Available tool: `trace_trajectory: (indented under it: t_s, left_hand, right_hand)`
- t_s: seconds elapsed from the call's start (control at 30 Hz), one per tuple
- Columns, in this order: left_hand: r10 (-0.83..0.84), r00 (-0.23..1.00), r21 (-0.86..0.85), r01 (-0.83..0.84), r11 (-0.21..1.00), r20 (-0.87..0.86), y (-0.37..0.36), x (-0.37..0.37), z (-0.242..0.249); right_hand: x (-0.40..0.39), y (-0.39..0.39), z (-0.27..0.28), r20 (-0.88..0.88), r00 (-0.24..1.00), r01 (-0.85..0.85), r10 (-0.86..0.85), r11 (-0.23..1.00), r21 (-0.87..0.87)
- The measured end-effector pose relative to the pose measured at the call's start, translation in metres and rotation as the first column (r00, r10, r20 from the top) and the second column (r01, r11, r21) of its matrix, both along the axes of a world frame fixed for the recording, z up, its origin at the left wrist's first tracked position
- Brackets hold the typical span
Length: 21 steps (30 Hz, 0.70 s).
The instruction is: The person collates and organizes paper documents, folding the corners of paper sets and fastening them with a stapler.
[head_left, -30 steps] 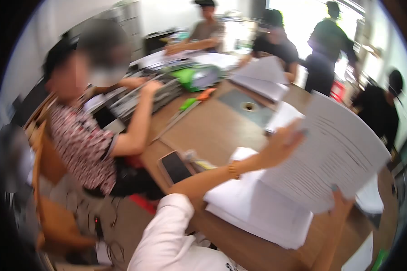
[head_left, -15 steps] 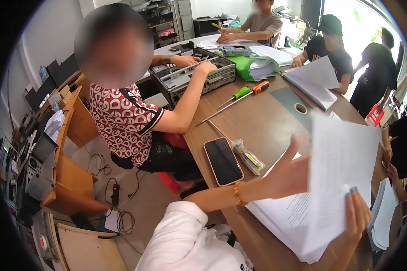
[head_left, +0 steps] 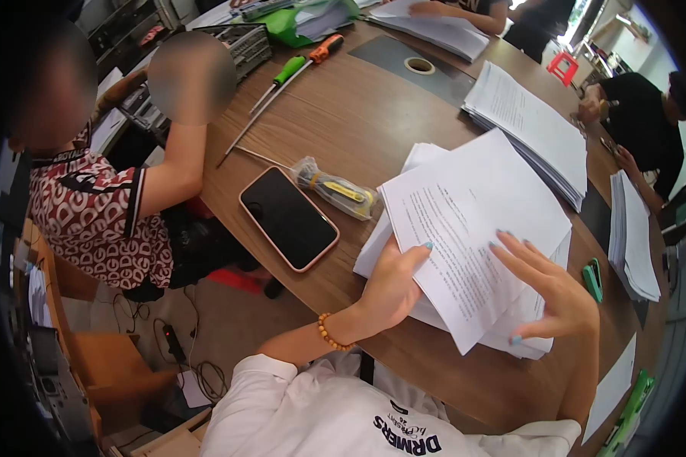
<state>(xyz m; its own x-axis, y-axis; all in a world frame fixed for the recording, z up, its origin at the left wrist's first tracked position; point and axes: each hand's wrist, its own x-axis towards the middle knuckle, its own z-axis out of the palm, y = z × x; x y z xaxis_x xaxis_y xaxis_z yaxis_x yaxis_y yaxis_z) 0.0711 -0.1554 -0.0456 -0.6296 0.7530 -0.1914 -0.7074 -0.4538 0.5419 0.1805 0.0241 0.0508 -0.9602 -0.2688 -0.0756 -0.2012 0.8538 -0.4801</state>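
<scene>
My left hand grips the lower left edge of some printed sheets, its thumb on top and a beaded bracelet round the wrist. Over the right side of these sheets lies my right hand, open, fingers spread and the fingertips at the paper. Beneath them a stack of paper sits on the wooden table, mostly covered. Left of the sheets are a phone with a dark screen and a yellow-and-grey tool in a clear bag.
Two screwdrivers, green-handled and orange-handled, lie farther back. A tape roll rests on a dark mat. More paper stacks and a green stapler are rightward. A person sits left; another person is right.
The raised sheets have come down over the stack. My left hand has gone from open to gripping their edge; my right hand has let go and spread. The view has tilted down.
</scene>
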Motion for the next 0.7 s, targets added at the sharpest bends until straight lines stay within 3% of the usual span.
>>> trace_trajectory:
  t_s: [0.03,0.1,0.23,0.27,0.33,0.37,0.43,0.7]
  left_hand:
    - [-0.019,1.0,0.0,0.019,1.0,0.009,0.0,0.001,0.0]
    - [0.02,1.0,-0.005,-0.02,1.0,0.011,0.0,0.001,-0.001]
    - [-0.04,0.999,0.041,0.04,0.998,-0.011,-0.003,0.0,-0.003]
    - [-0.051,0.999,0.037,0.051,0.998,-0.005,-0.004,-0.001,-0.002]
    - [-0.073,0.993,0.194,0.053,0.98,0.096,-0.006,-0.002,0.004]
    - [-0.082,0.992,0.192,0.062,0.979,0.1,-0.007,-0.001,0.004]
    - [-0.093,0.994,0.194,0.081,0.978,0.057,-0.007,-0.002,0.004]
    - [-0.081,0.997,0.189,0.078,0.979,0.007,-0.008,-0.001,0.001]
  right_hand:
    - [-0.004,-0.016,-0.005,0.009,1.0,0.019,-0.019,1.0,0.0]
    - [-0.013,-0.05,-0.023,-0.19,0.95,0.213,-0.247,0.96,-0.18]
    - [-0.018,-0.076,-0.052,-0.266,0.921,0.289,-0.284,0.957,-0.022]
    - [-0.019,-0.076,-0.052,-0.26,0.919,0.3,-0.296,0.954,-0.024]
    - [-0.02,-0.072,-0.049,-0.228,0.93,0.272,-0.287,0.958,-0.096]
    - [-0.02,-0.069,-0.048,-0.224,0.928,0.282,-0.297,0.954,-0.097]
    - [-0.02,-0.064,-0.044,-0.116,0.946,0.265,-0.304,0.926,-0.268]
    - [-0.017,-0.049,-0.043,-0.02,0.96,0.25,-0.28,0.885,-0.393]
